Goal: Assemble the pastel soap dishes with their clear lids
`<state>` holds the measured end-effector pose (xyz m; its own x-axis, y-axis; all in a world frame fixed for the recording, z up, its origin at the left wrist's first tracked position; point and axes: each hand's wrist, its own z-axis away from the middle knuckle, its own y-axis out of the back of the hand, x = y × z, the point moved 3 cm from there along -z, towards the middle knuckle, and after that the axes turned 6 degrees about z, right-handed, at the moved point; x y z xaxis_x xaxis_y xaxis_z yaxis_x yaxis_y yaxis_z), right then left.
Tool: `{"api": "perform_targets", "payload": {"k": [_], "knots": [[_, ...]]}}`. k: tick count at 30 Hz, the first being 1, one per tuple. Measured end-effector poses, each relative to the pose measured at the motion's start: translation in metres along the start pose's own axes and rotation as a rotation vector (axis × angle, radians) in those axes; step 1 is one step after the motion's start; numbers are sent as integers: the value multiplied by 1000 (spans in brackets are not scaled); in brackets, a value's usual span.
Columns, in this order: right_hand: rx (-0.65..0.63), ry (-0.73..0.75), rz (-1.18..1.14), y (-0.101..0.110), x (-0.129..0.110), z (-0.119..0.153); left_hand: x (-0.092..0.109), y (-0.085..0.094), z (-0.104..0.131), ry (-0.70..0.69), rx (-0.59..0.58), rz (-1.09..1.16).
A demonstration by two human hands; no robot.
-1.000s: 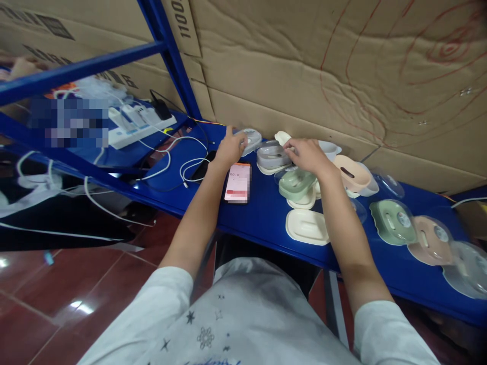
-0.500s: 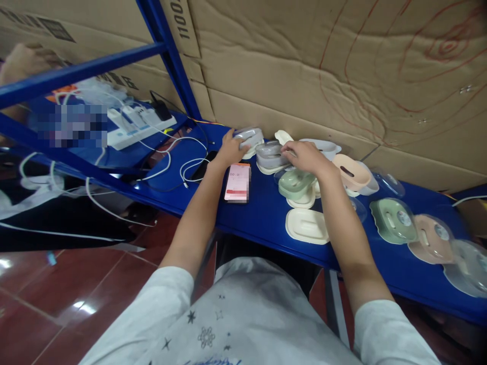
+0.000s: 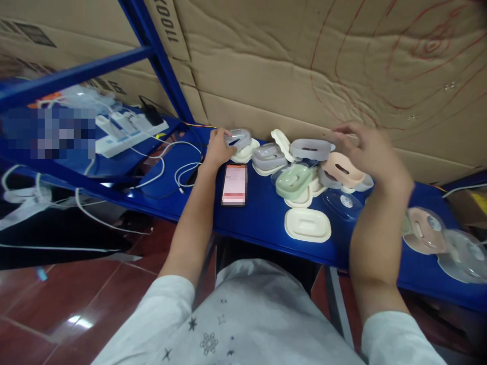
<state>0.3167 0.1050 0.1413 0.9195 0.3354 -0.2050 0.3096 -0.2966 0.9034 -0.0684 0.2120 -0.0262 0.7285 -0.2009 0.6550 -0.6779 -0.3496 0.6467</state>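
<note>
My left hand (image 3: 219, 148) has its fingers on the left end of a clear-lidded grey case (image 3: 239, 139), which lies over a cream tray (image 3: 248, 152) at the back. My right hand (image 3: 355, 144), slightly blurred, is raised above the peach case (image 3: 342, 170) with its fingers apart and nothing in them. Between the hands lie a grey case (image 3: 268, 157), a tilted cream piece (image 3: 280, 142), a grey-lilac shell (image 3: 311, 149) and a green case (image 3: 292, 181). A cream tray (image 3: 307, 225) rests near the front edge.
A lit phone (image 3: 235, 185) lies on the blue table (image 3: 258, 218). White cables and a power strip (image 3: 131, 139) are at the left, past a blue frame post (image 3: 162, 66). Cardboard (image 3: 243, 76) stands behind. More clear-lidded cases (image 3: 426, 230) sit at the right.
My right hand has moved right and up, away from the grey and green cases. My left hand stays at the left case, which has turned slightly. The view has shifted a little.
</note>
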Motion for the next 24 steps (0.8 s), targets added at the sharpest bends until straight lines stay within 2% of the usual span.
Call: {"api": "perform_targets", "payload": {"k": [2, 4, 7, 8, 10, 12, 14, 15, 17, 20, 24], "knots": [[-23, -115, 85, 22, 22, 30, 5, 1, -1, 22, 21, 1], [-86, -238, 132, 31, 52, 67, 18, 6, 1, 29, 36, -11], [-220, -495, 243, 15, 101, 135, 58, 20, 21, -84, 7, 24], [-254, -592, 303, 6, 115, 157, 77, 23, 37, -178, -24, 65], [-285, -729, 385, -14, 133, 195, 116, 25, 84, -357, -93, 160], [-229, -726, 425, -28, 137, 217, 151, 16, 142, -500, -245, 216], [-147, -668, 437, -32, 135, 225, 175, -2, 200, -636, -473, 221], [-125, -645, 432, -32, 133, 225, 182, -12, 222, -662, -535, 221], [-127, -635, 395, -27, 131, 221, 186, -30, 250, -682, -572, 198], [-74, -627, 333, -18, 131, 209, 180, -47, 256, -668, -562, 179], [85, -512, 376, -21, 121, 198, 175, -52, 250, -675, -549, 171]]}}
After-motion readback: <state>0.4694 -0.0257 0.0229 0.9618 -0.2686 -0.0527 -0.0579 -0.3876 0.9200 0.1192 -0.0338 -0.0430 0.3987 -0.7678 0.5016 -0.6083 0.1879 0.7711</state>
